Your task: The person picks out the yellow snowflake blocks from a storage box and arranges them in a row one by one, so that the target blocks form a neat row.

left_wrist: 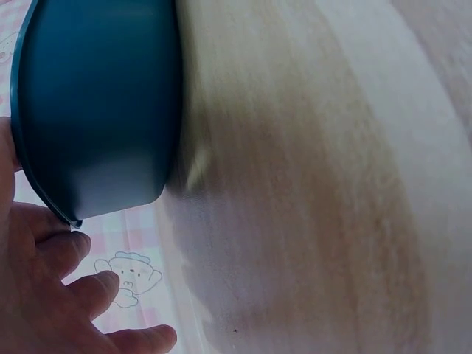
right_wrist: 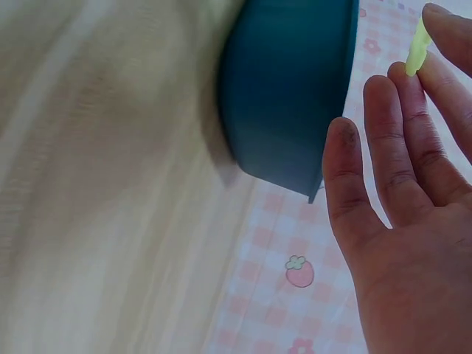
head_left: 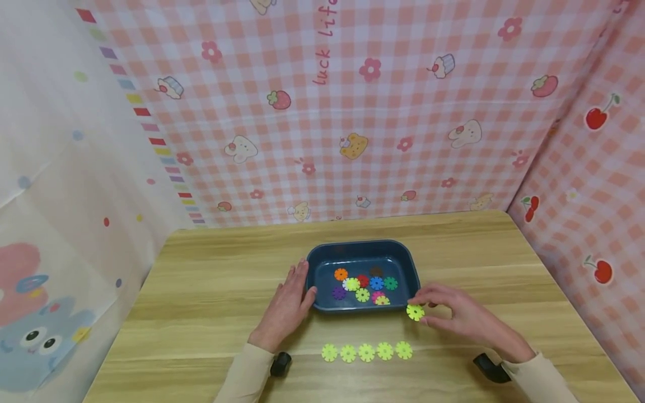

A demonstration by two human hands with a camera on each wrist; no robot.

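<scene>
A dark blue tray (head_left: 322, 307) stands mid-table with several notched plastic discs in it, in orange, red, blue, green, purple, pink and yellow. Against its left rim rests my left hand (head_left: 287, 302), fingers extended; in the left wrist view, fingers (left_wrist: 59, 254) lie along the tray's edge. My right hand (head_left: 461, 313) pinches a yellow-green notched disc (head_left: 415, 312) between thumb and fingers, at the tray's front right corner. Edge-on in the right wrist view, the same disc (right_wrist: 418, 48) shows near the thumb, with the other fingers extended.
In front of the tray, several yellow-green discs (head_left: 367, 352) lie in a straight row on the wooden table (head_left: 211, 313). Pink checked cloth (head_left: 282, 168) hangs behind and at the right, and a pale printed cloth (head_left: 101, 224) hangs at the left.
</scene>
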